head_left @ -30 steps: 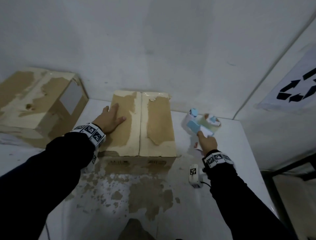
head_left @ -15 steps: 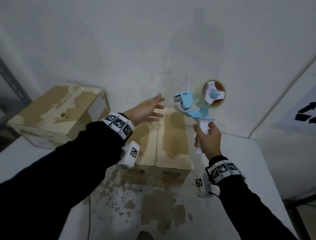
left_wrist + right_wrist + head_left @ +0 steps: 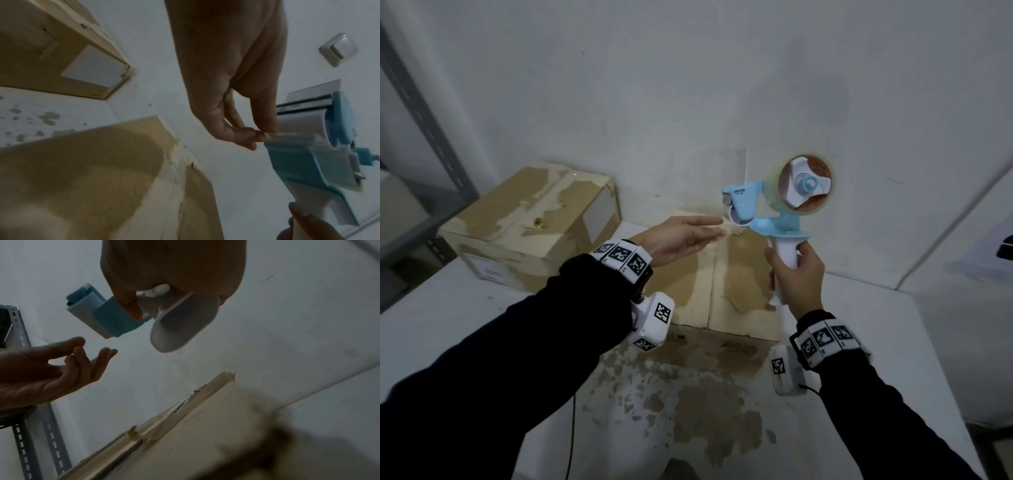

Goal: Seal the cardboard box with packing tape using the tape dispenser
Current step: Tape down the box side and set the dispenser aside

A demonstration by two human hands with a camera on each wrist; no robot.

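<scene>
My right hand [image 3: 796,275] grips the white handle of the blue tape dispenser [image 3: 746,205] and holds it upright in the air above the cardboard box [image 3: 739,284]. The clear tape roll [image 3: 806,185] sits at its right. My left hand [image 3: 717,228] reaches in from the left with straight, relaxed fingers. Its fingertips [image 3: 249,138] are at the loose tape end under the roller and serrated blade of the dispenser [image 3: 308,162]. Whether they touch the tape is unclear. The right wrist view shows the left hand [image 3: 61,369] open just below the dispenser's [image 3: 111,318] front. The box's flaps lie closed.
A second cardboard box [image 3: 527,219] stands at the back left of the white table [image 3: 893,342], whose paint is peeled in front. The wall rises right behind both boxes. A metal shelf upright [image 3: 431,130] stands at the far left, and a wall switch [image 3: 338,48] is higher up.
My right hand lifted the dispenser off the table and raised it over the box. My left hand left the box top and moved up and right to the dispenser's front.
</scene>
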